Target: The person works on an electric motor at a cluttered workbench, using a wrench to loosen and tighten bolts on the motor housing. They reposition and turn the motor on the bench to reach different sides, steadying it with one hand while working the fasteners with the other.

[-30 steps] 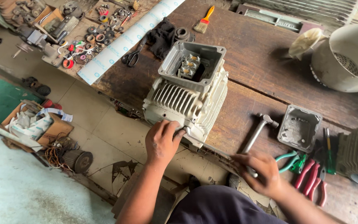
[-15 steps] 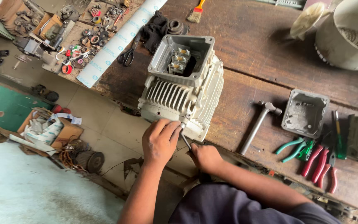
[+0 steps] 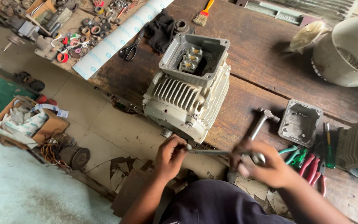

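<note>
Both hands, left hand (image 3: 170,157) and right hand (image 3: 266,166), grip a metal rod (image 3: 212,152) beside the grey motor (image 3: 187,99).

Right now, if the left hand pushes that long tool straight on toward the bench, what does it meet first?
The left hand points up at the grey finned motor housing; its lower end face looks first in line, very close. Depth there is unclear.

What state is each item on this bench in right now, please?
Electric motor: lying on the bench, terminal box open.
Terminal box cover: off, lying inside-up.
Long metal tool: gripped by both hands, tip at the motor's end.
Hammer: lying unused.
Left hand: closed on the tool.
Right hand: closed, blurred.
</note>
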Motion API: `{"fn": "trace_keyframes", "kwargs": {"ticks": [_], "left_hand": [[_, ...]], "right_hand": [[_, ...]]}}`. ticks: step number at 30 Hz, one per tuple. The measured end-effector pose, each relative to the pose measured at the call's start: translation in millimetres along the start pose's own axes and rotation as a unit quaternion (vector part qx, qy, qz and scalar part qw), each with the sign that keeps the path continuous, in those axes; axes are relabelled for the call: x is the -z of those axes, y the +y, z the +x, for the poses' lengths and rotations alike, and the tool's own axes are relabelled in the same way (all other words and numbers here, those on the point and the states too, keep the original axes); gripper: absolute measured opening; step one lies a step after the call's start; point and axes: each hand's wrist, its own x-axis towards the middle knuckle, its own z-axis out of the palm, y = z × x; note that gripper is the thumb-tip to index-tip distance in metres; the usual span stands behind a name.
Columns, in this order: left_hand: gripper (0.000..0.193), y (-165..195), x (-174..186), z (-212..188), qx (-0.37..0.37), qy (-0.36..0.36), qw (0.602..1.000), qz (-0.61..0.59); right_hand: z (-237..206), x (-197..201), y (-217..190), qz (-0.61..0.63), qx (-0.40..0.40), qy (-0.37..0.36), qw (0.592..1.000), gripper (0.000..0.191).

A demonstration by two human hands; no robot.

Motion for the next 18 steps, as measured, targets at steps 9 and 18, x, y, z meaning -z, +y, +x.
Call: {"fn": "trace_keyframes", "kwargs": {"ticks": [9,18], "left_hand": [[0.020,24.9,0.1,26.8,-0.088,0.127,0.959,0.239],[0.028,11.1,10.0,44.1,-0.104,0.126,0.938,0.307]], "right_hand": [[134.1,-17.7,-17.2,-0.282,0.167,-0.024,0.944,0.016],[168.4,-34.2,-33.8,-0.381,0.127,-0.057,0.914,0.024]]}}
